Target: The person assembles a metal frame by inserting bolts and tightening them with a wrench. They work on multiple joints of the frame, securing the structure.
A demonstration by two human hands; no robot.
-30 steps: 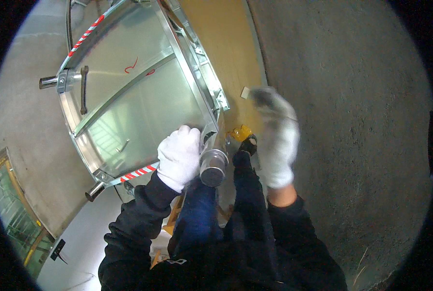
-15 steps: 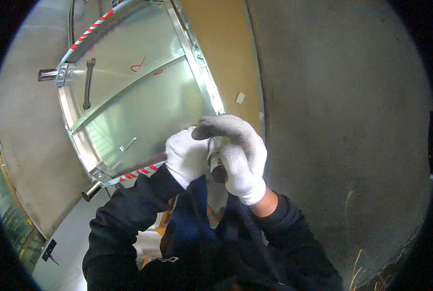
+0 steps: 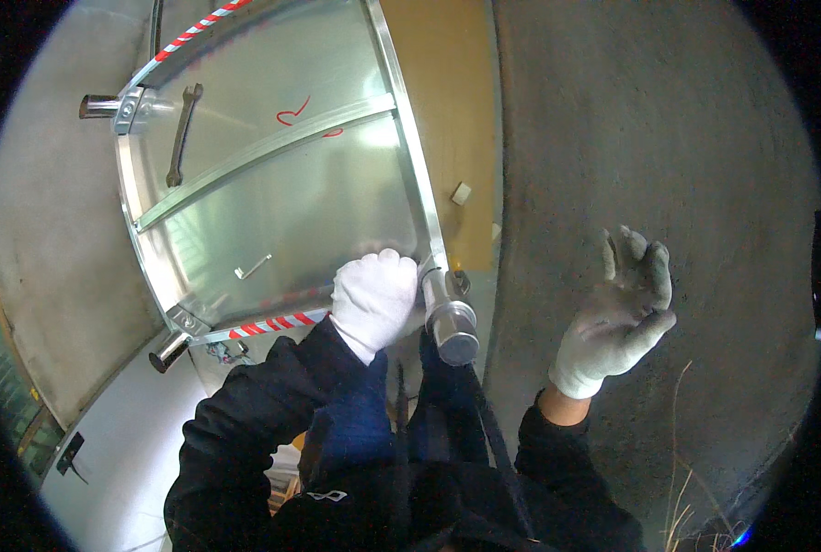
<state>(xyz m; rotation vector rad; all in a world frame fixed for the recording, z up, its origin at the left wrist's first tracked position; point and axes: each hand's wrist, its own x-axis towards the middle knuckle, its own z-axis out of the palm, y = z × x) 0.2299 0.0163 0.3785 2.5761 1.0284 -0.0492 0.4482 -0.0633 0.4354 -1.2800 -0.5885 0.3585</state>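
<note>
A metal-framed sheet panel (image 3: 337, 193) with a cross rib lies in front of me. At its near right corner my left hand (image 3: 373, 299), in a white knit glove, is closed in a fist; whatever is inside the fingers is hidden. Just right of that fist, a short silvery metal tube (image 3: 453, 329) juts toward me from the corner. My right hand (image 3: 617, 317), gloved too, is raised well to the right of the tube, palm up with loosely bent, separated fingers and nothing in it.
On the panel lie an open-ended wrench (image 3: 185, 135) and a small L-shaped metal piece (image 3: 254, 267). Similar tubes (image 3: 99, 107) stick out at its left corners. Red-striped tape (image 3: 272, 325) runs along its near edge. A small pale block (image 3: 461, 193) sits on the tan strip beyond the panel.
My right hand has let go of the tube and swung out to the right, its fingers spreading. My left hand stays closed near the corner.
</note>
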